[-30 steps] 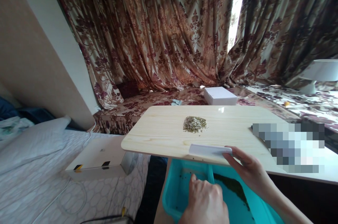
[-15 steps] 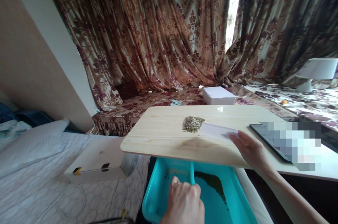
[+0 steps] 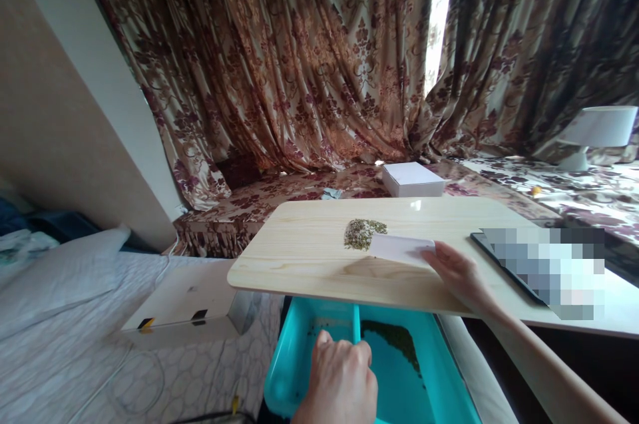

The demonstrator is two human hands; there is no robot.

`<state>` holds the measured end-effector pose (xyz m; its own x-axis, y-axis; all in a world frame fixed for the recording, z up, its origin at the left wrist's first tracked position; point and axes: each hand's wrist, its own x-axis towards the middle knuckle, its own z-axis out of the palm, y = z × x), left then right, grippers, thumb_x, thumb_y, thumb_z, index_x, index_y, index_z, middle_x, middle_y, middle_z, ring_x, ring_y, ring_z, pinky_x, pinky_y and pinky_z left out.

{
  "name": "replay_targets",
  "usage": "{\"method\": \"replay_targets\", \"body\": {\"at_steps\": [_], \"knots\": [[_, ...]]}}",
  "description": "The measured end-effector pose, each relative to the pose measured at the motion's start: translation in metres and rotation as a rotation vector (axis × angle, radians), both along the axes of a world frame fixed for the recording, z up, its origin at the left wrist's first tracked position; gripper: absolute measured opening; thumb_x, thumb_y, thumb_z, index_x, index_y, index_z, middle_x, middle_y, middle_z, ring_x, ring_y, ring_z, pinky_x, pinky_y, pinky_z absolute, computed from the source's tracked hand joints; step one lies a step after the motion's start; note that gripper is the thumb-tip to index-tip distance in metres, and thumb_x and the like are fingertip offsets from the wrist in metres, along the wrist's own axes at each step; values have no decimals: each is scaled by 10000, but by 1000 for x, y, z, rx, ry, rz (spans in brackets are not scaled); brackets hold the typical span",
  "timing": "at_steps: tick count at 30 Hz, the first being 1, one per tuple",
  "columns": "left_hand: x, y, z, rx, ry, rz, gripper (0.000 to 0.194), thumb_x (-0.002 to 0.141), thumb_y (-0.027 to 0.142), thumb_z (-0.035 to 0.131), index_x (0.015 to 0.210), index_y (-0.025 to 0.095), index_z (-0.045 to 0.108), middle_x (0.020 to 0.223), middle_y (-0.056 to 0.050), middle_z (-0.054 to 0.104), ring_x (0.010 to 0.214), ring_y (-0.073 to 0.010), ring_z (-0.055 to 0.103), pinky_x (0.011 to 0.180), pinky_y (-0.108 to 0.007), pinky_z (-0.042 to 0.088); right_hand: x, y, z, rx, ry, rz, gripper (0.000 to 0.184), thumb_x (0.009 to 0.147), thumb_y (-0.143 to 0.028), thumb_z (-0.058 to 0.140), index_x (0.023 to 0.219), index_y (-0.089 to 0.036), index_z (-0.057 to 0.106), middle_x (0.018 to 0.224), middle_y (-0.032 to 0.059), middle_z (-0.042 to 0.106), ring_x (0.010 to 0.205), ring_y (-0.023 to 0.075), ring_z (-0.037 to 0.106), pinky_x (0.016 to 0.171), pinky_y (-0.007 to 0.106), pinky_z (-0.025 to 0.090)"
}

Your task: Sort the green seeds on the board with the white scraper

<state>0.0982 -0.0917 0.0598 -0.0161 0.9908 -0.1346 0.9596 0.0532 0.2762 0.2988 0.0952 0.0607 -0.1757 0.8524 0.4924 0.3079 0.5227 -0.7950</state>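
Note:
My right hand (image 3: 456, 271) grips one end of a flat white strip, like a scraper (image 3: 402, 247). The strip's far end touches the lower right side of a small heap of green and whitish grains, perhaps beans or seeds (image 3: 359, 235), on the pale wooden tabletop (image 3: 294, 244). Below the table's near edge, my left hand (image 3: 344, 377) is closed over the divider of a turquoise two-compartment bin (image 3: 282, 377). A band of dark green grains (image 3: 394, 341) lies in the right compartment. A few specks dot the left one. My left fingertips are hidden.
A dark-edged tablet or phone, its screen blurred out (image 3: 509, 267), lies at the table's right. Behind the table sits a white box (image 3: 414, 178). On the bed at left are another white box (image 3: 184, 297) and cables. A lamp (image 3: 604, 128) stands far right.
The scraper moved from the table's near edge up to the heap, and its tip has pushed slightly into the grains. My left hand and the bin shifted left together.

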Motion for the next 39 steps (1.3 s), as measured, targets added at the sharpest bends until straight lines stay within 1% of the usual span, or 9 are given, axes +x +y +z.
{"method": "replay_targets", "body": {"at_steps": [5,12,15,18,21,25,30,36,39], "knots": [[0,1,-1,-5,-1,-10,326,834,144,349,907,226,655,887,-60,685,915,-229,601,952,-419,327,8,-15,9,-73,22,104,430,679,-652,654,711,-223,662,713,53,745,664,228,688,599,315,575],[-6,-3,5,-30,24,11,326,834,147,351,911,216,660,885,-68,687,909,-237,593,916,-411,350,19,-39,31,-208,-40,286,448,625,-663,698,642,-216,676,637,58,711,599,208,661,551,289,572],[0,-3,6,-23,4,4,324,847,170,343,929,212,653,923,-73,678,952,-249,578,944,-428,350,21,-33,30,-195,8,198,455,579,-660,729,663,-214,689,681,66,729,634,220,680,586,299,582],[17,0,4,-24,-42,-43,323,857,190,339,959,199,645,965,-83,662,988,-249,569,999,-442,331,21,-18,19,-141,116,20,466,570,-665,723,734,-229,704,753,60,755,736,248,704,689,336,590],[35,2,0,-93,-80,-50,353,845,161,320,978,179,646,954,-101,654,1002,-251,575,1050,-458,303,19,-7,6,-153,146,-77,437,568,-645,723,742,-244,710,781,56,765,765,264,708,703,357,584],[44,-4,-5,-64,-110,-32,386,876,184,284,1031,175,637,1000,-105,636,1047,-251,563,1119,-474,203,20,-2,-6,-192,148,-112,367,572,-567,747,771,-259,725,831,46,775,771,266,706,683,352,570],[44,-15,-1,-106,-181,28,411,903,391,351,1029,176,678,1105,-113,614,1138,-283,516,1126,-463,186,23,1,-14,-219,183,-139,342,597,-505,753,833,-258,738,862,37,776,761,253,702,669,341,557],[36,-22,2,-161,-220,-39,608,789,660,461,1100,176,658,1117,-143,612,1125,-342,526,1071,-494,260,22,0,-11,-274,159,-186,414,579,-502,748,870,-208,733,865,62,768,828,261,685,716,329,533],[31,-20,1,-201,-211,-63,657,708,684,554,1127,185,642,1145,-149,603,1142,-351,516,1076,-490,252,21,-4,-6,-265,147,-194,388,583,-503,730,836,-208,729,872,76,768,833,276,681,713,340,525]]}}
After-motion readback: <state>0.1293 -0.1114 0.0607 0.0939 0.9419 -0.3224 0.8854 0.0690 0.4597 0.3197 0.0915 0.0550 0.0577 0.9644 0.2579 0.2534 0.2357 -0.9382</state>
